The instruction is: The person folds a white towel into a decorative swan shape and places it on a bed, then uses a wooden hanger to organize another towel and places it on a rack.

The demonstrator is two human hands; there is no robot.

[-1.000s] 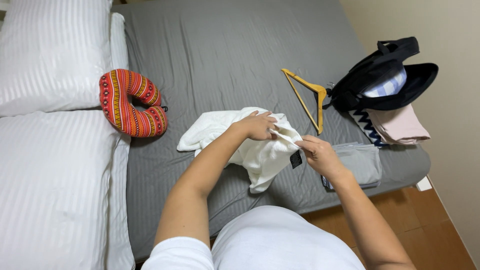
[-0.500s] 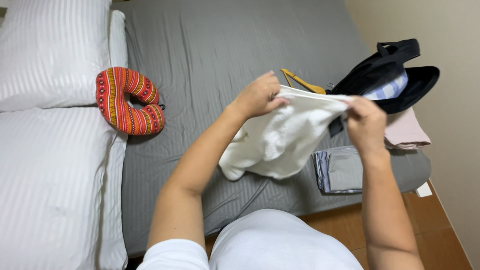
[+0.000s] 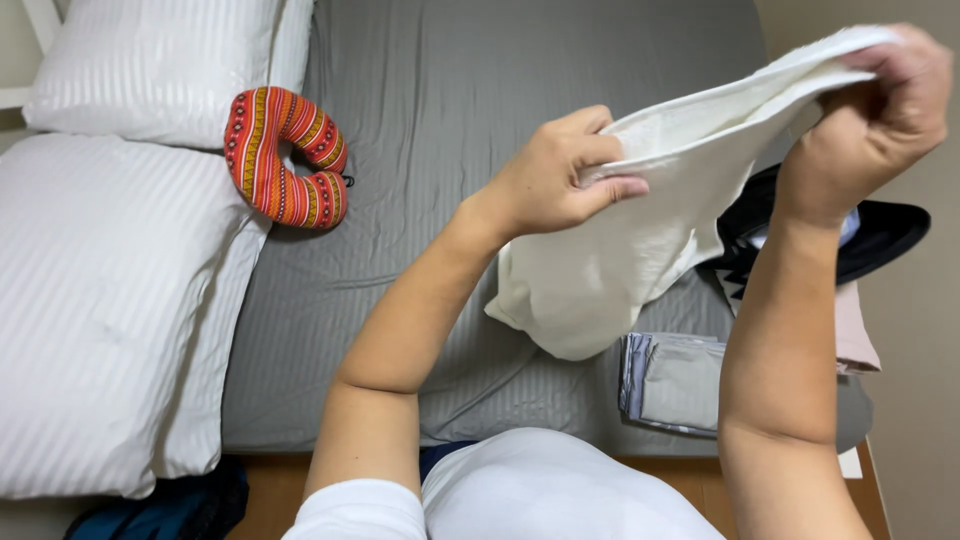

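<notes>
Both hands raised, left hand (image 3: 555, 180) and right hand (image 3: 880, 95) gripping white cloth (image 3: 620, 270)

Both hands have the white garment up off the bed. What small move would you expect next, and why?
Probably a spread or shake to straighten it. The left hand and right hand pinch the garment along its top edge, and it hangs bunched above the bed beside a folded grey piece.
</notes>
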